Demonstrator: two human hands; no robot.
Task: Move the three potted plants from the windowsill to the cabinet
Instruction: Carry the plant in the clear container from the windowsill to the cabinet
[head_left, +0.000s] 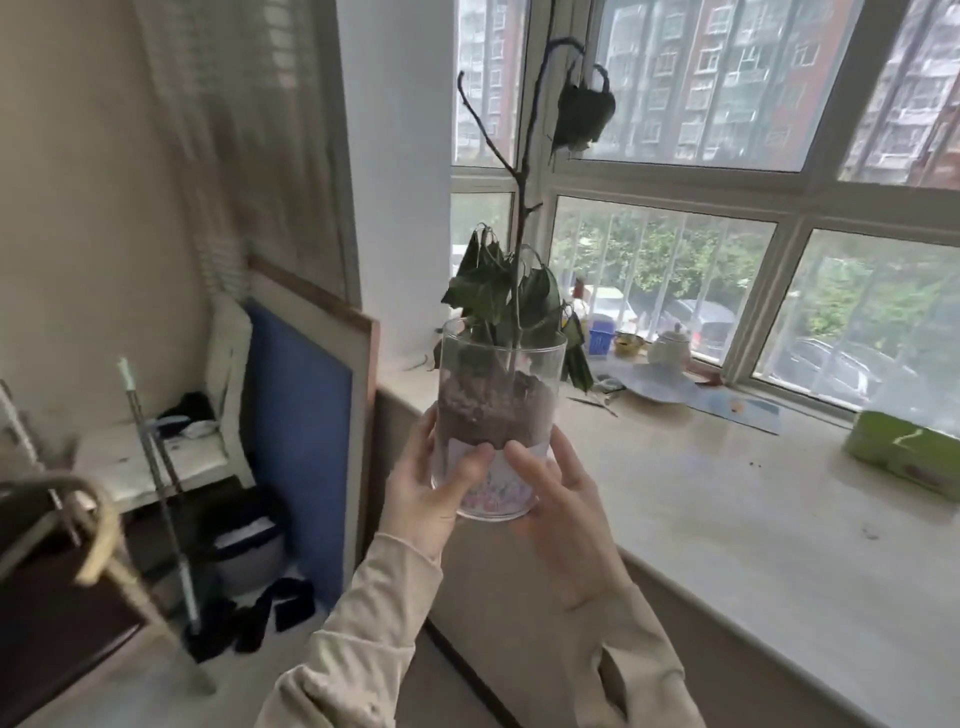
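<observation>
Head view, left to right. At far left of the frame: a curved wooden chair back (78, 519), blurred; just right of it a metal crutch (161, 493) standing tilted, and behind that a pale low shelf (150, 457) with dark cloth on top. Further right, leaning against the wall: a framed blue board (301, 441), upright; black fabric (280, 603) on the floor at its foot.

Centre of the frame: left hand (426, 499) and right hand (561, 514), both in beige sleeves, wrapped around the lower part of a clear glass potted plant (498, 415), thumbs on the near face, fingers behind the glass. Held upright in the air, off the windowsill (727, 509), in front of its left end. Brown soil filling the middle of the glass, a pale patterned label around the base. Wilted dark green leaves drooping over the rim; one thin bare stem rising to the top of the frame, with a shrivelled dark leaf hanging near the upper centre.

Right of centre, on the windowsill near the window: a blue basket (601, 340), a small yellow-rimmed bowl (628, 344), a white teapot (670, 348), a pale flat plate (660, 387) just in front. At far right, a green tissue pack (904, 447) on the sill. Beyond the glass, red-brick apartment blocks, trees and parked cars.
</observation>
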